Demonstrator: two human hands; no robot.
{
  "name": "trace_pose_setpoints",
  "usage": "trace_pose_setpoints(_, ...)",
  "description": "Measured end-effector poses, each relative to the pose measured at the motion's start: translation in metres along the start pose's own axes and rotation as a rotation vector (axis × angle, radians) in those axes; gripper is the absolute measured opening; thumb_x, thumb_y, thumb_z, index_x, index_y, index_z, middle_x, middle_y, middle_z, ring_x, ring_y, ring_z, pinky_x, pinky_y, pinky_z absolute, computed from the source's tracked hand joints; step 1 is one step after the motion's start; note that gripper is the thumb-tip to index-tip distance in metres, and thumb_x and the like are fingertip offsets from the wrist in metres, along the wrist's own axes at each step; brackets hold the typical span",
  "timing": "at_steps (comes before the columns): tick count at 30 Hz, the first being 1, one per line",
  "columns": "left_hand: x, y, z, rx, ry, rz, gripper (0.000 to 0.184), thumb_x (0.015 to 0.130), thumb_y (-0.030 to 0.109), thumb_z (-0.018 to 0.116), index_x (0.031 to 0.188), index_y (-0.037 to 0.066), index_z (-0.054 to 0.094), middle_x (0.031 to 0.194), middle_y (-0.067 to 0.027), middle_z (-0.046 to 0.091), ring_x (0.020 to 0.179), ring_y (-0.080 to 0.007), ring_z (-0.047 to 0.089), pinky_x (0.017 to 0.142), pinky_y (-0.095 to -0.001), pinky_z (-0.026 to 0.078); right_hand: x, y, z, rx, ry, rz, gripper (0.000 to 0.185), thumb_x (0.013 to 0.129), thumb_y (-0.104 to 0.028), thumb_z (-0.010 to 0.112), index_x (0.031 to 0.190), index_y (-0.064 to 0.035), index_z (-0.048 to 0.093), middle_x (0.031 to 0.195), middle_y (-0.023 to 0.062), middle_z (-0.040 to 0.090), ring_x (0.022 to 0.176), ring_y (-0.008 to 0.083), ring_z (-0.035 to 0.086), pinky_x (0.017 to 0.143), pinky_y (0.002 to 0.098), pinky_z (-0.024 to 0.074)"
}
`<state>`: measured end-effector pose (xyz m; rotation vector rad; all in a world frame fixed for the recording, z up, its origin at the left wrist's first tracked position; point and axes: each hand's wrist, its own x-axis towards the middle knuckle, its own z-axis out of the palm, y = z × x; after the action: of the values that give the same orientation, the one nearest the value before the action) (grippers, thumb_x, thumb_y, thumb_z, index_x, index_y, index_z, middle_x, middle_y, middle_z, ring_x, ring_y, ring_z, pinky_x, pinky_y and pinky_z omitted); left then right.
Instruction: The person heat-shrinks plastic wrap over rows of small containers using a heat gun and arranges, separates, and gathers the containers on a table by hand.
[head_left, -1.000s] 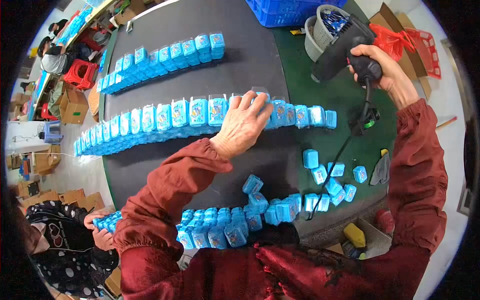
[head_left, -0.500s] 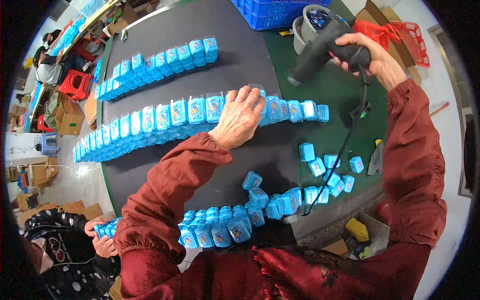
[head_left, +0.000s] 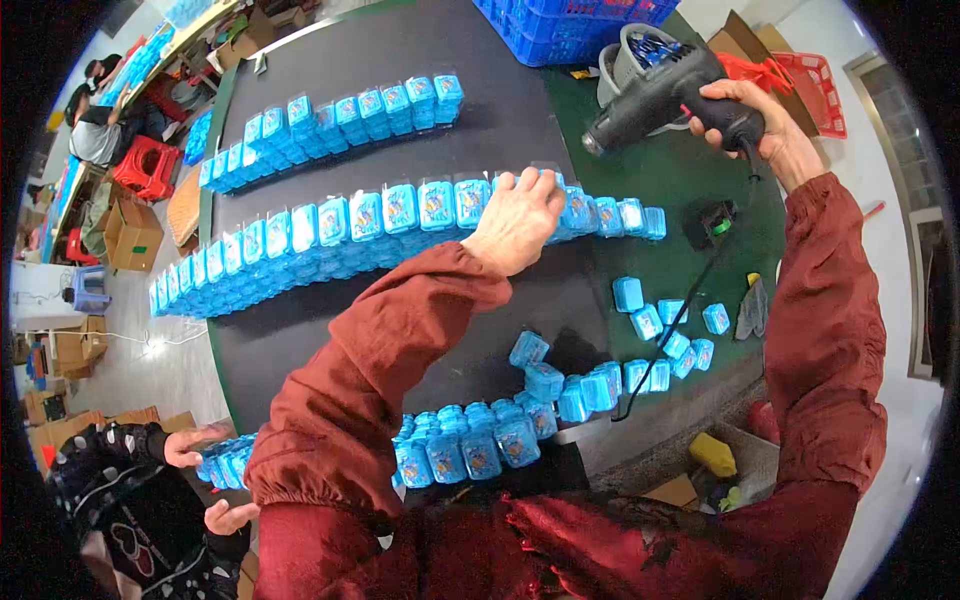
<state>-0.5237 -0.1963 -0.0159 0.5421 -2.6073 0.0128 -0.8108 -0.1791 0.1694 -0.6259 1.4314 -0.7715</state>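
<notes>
My right hand [head_left: 768,128] is wrapped round the handle of a black heat gun [head_left: 655,103], held in the air with its nozzle pointing down and left. A black cord [head_left: 692,290] hangs from its grip. My left hand [head_left: 517,222] is closed over the top of one film-wrapped blue box in the long middle row of blue boxes [head_left: 365,215]; my fingers partly hide it. Clear film sticks up from several boxes beside it. Loose blue boxes [head_left: 646,321] lie on the green surface to the right, below the row's end.
Another row of blue boxes [head_left: 346,120] stands farther back on the dark table [head_left: 500,345]. More boxes [head_left: 480,455] are lined up near my body. A blue crate [head_left: 560,30] and grey baskets [head_left: 640,50] sit behind. A co-worker's hands [head_left: 195,447] are at the lower left.
The heat gun has swung to a flatter angle and moved slightly right. My left hand stays on the middle row as the view shifts. The co-worker's hands have moved apart.
</notes>
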Motion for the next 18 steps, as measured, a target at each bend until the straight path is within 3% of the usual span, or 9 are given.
trace_pose_setpoints(8, -0.005, -0.001, -0.004, 0.015, 0.014, 0.018, 0.032, 0.065, 0.011, 0.061, 0.096, 0.005, 0.056, 0.109, -0.0138, 0.047, 0.095, -0.0283, 0.044, 0.074, -0.0387, 0.035, -0.004, 0.008, 0.025, 0.05, 0.202, -0.091, 0.029, 0.067, -0.021, 0.066, 0.086, -0.0006, 0.056, 0.071, 0.013, 0.061, 0.049, 0.0176, 0.055, 0.044, 0.0246, 0.0477)
trace_pose_setpoints(14, -0.017, -0.004, -0.007, 0.016, -0.003, 0.12, 0.041, 0.064, 0.011, 0.063, 0.103, 0.006, 0.054, 0.117, -0.0121, 0.044, 0.104, -0.0291, 0.042, 0.077, -0.0399, 0.034, -0.024, -0.023, 0.116, -0.011, 0.171, -0.146, 0.027, 0.068, -0.016, 0.067, 0.087, -0.0016, 0.055, 0.071, 0.0138, 0.061, 0.049, 0.0173, 0.055, 0.043, 0.0243, 0.0469)
trace_pose_setpoints(18, -0.025, -0.012, -0.004, 0.002, -0.071, 0.12, 0.043, 0.068, 0.009, 0.059, 0.109, 0.005, 0.05, 0.126, -0.0101, 0.041, 0.114, -0.0288, 0.04, 0.08, -0.04, 0.036, 0.005, 0.004, 0.079, -0.031, 0.238, -0.148, 0.029, 0.068, -0.019, 0.067, 0.087, -0.0014, 0.055, 0.071, 0.013, 0.061, 0.05, 0.0173, 0.057, 0.041, 0.0238, 0.0451)
